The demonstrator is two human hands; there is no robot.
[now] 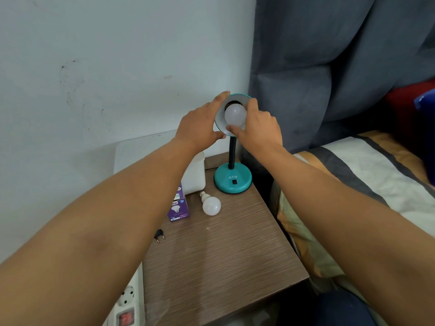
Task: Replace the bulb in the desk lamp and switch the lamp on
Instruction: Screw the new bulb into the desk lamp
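Note:
A teal desk lamp stands at the back of a brown bedside table, its round base (232,178) bearing a black switch and its shade (240,97) tipped toward me. A white bulb (235,114) sits in the shade's socket, unlit. My left hand (200,124) grips the left rim of the shade. My right hand (257,128) is closed around the bulb, thumb under it. A second white bulb (211,204) lies loose on the table in front of the base. The lamp's black plug (159,235) lies unplugged near my left forearm.
A purple bulb box (179,208) and a white container (195,175) stand left of the lamp. A white power strip (127,302) with a red switch sits lower left. A bed with striped bedding (353,175) and a grey headboard (329,67) lies to the right.

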